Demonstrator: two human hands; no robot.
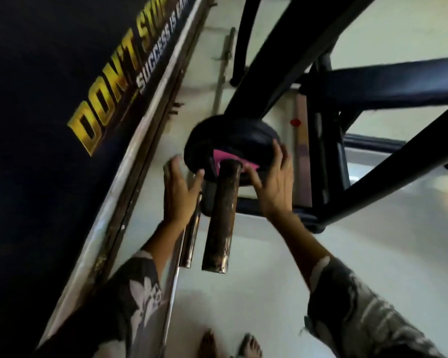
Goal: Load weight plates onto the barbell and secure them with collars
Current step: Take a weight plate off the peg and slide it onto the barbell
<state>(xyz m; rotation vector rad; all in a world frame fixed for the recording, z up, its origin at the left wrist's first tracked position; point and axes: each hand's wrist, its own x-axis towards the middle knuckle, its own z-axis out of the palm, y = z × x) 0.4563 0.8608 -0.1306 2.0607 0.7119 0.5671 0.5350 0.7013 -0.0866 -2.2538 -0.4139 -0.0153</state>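
A black weight plate (pixel 228 143) with a pink label sits on the rusty barbell sleeve (pixel 221 218), which points toward me at the centre. My right hand (pixel 274 184) presses flat against the plate's right side, fingers spread over its rim and label. My left hand (pixel 179 189) is at the plate's left edge with fingers apart, the fingertips touching or just off the rim. No collar shows on the sleeve.
A black rack frame (pixel 282 47) and a padded bench (pixel 388 81) stand to the right. A dark wall banner (pixel 62 99) with yellow lettering fills the left. A second chrome bar end (pixel 192 239) lies beside the sleeve. My bare feet (pixel 228 344) stand on the pale floor.
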